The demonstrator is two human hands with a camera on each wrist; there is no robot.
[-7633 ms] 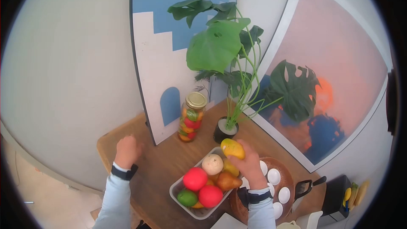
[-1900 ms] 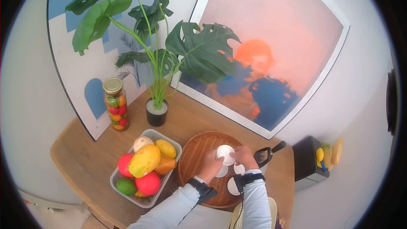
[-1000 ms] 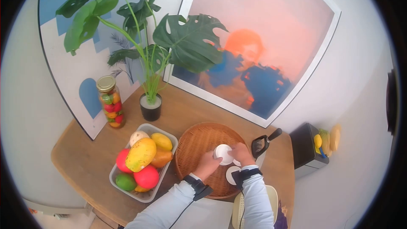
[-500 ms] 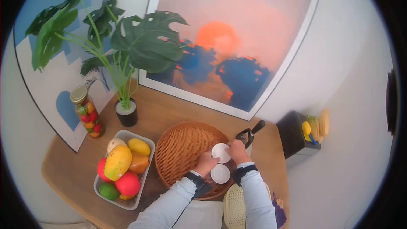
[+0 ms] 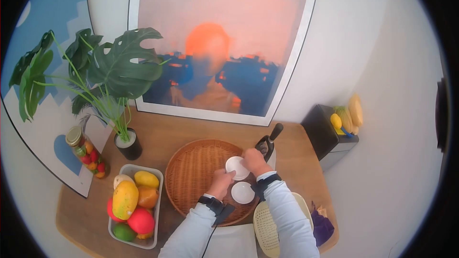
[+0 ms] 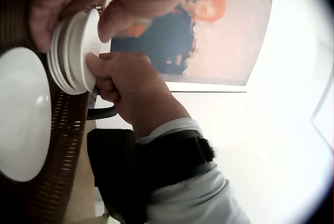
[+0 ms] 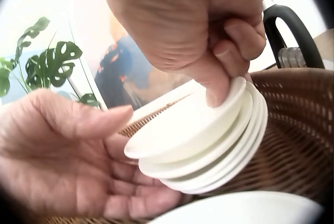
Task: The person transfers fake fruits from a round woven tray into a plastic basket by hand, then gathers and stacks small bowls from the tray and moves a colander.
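Over the right part of the round wicker basket (image 5: 191, 177), my left hand (image 5: 221, 183) holds a tilted stack of small white dishes (image 5: 235, 168), its fingers beneath and beside them. My right hand (image 5: 256, 161) pinches the rim of the top dish from the other side. The right wrist view shows several dishes (image 7: 188, 135) nested unevenly, with the right thumb or finger pressing inside the top one and the left thumb (image 7: 104, 122) raised near its edge. Another white dish (image 5: 243, 192) lies in the basket just below the stack.
Left of the basket stands a grey tray (image 5: 159, 193) of fruit, with a jar (image 5: 88, 155) and potted plant (image 5: 127, 144) behind. A black-handled tool (image 5: 270, 141) lies behind my right hand. Nearer are a cream perforated container (image 5: 265, 227), a white board (image 5: 234, 241) and a purple item (image 5: 322, 227).
My right hand has let go of the mango, now lying on the fruit. Both hands have come to the basket, and dishes once spread there are stacked. The head view has swung right.
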